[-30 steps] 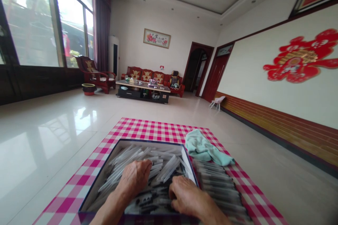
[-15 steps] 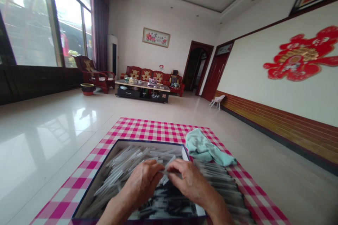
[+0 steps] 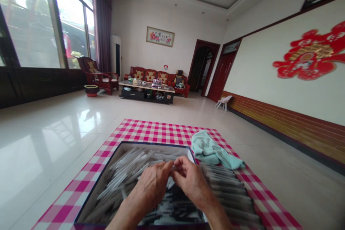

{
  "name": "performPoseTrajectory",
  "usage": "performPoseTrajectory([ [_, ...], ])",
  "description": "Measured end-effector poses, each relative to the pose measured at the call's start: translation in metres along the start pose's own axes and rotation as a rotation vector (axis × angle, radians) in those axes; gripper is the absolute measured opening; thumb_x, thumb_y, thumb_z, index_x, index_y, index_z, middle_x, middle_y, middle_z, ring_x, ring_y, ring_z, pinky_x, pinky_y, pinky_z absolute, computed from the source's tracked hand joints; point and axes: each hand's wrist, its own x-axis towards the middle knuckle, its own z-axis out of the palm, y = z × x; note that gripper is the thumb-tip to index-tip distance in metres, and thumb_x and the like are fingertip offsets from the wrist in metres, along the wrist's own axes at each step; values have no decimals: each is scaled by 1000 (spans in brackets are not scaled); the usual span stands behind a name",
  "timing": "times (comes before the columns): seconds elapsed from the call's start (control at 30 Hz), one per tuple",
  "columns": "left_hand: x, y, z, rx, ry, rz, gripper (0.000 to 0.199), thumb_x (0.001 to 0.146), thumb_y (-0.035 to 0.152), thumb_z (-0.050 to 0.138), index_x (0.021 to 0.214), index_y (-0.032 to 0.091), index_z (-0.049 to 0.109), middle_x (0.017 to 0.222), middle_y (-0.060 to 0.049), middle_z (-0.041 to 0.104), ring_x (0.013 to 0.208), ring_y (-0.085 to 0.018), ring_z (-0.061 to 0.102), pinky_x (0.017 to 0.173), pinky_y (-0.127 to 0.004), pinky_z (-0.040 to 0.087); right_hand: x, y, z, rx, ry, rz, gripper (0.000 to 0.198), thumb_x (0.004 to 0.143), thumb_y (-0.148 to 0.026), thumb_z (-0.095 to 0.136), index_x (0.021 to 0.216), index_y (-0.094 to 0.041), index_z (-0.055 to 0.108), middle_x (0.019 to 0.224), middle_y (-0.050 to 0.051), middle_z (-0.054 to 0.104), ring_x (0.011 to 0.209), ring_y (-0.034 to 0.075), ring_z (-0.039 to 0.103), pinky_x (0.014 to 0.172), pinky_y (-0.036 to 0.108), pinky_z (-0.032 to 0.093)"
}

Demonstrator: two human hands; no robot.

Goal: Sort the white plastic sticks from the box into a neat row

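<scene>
My left hand (image 3: 155, 181) and my right hand (image 3: 190, 179) meet above a shallow dark-edged box (image 3: 93, 188). Both are closed, thumbs and fingers pinched together at the tips. A small pale bit of what looks like a translucent pen tube shows between them; the fingers hide most of it. Loose translucent pen tubes (image 3: 122, 170) fill the left and back of the box. Dark slim pen parts (image 3: 175, 201) lie in its front right, partly under my hands and blurred. Right of the box, a row of clear pens with dark ends (image 3: 229, 190) lies side by side.
A pink-and-white checked cloth (image 3: 81, 187) covers the table. A crumpled mint-green towel (image 3: 212, 151) lies behind the pen row. Farther off across the tiled floor stand a low coffee table (image 3: 147, 91), a red wooden sofa (image 3: 145, 73), an armchair (image 3: 97, 75) and a small stool (image 3: 223, 102).
My hands have drawn closer together, fingertips now nearly touching, and my right hand has risen slightly. The view has shifted a little. The box, towel and pen row stay put.
</scene>
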Motion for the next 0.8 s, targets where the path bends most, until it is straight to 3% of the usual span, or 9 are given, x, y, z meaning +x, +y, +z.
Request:
performPoseTrajectory([
  [0.1,-2,-19,6,76,121,-132,35,88,10,35,118,17,51,90,-7,69,77,-19,66,64,-28,49,-2,5,5,-123,-37,12,16,75,-20,60,90,-19,62,74,0,69,67,16,63,61,23,45],
  [0.23,-7,-37,1,124,269,-211,28,91,17,39,112,17,57,94,-8,70,81,-20,68,68,-29,51,-11,1,24,-271,-222,-130,20,73,-9,53,76,-20,69,81,1,70,79,15,64,73,22,44],
  [0.37,-8,-36,-8,109,203,-324,20,91,22,44,100,20,62,84,-4,71,77,-19,68,64,-27,48,-21,-6,47,-282,-356,-158,28,78,-11,50,88,-25,72,95,2,70,93,16,63,84,22,42],
  [0.53,-7,-29,-11,84,95,-359,19,92,22,44,91,22,63,79,-2,69,76,-19,67,61,-26,42,-30,-17,44,-263,-390,-25,38,77,-13,52,109,-30,65,111,2,65,110,18,57,94,23,37],
  [0.67,-6,-29,-10,78,81,-369,18,92,23,44,93,22,62,80,-2,69,77,-18,66,61,-26,40,-33,-29,38,-320,-453,117,36,72,-15,54,101,-30,67,108,2,64,108,20,57,84,23,42],
  [0.8,-7,-29,-10,72,75,-370,17,92,23,45,91,22,62,78,-2,68,75,-17,66,60,-25,39,-35,-37,36,-375,-432,211,28,71,-20,55,94,-31,67,105,0,65,104,19,59,76,22,42],
])
